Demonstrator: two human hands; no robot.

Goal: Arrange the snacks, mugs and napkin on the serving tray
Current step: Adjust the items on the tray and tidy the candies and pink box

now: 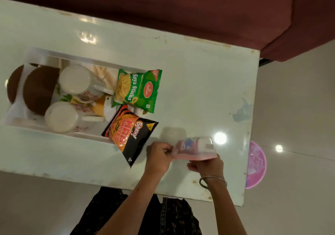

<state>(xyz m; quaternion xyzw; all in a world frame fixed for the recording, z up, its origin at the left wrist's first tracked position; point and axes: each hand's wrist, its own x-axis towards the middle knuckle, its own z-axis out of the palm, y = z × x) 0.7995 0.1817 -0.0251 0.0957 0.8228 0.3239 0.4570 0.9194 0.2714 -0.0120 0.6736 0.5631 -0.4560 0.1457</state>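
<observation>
A white serving tray lies on the left of the pale table. In it stand two white flowered mugs and two brown round items. A green Soya Sticks packet and an orange-black Bingo packet lean over the tray's right end. To the right of the tray, both hands hold a pink patterned napkin just above the table. My left hand pinches its left edge. My right hand grips its near edge from below.
The glossy table ends at the right near a pink round basin on the floor. A dark red sofa runs along the far side. The table's near edge is close to my body.
</observation>
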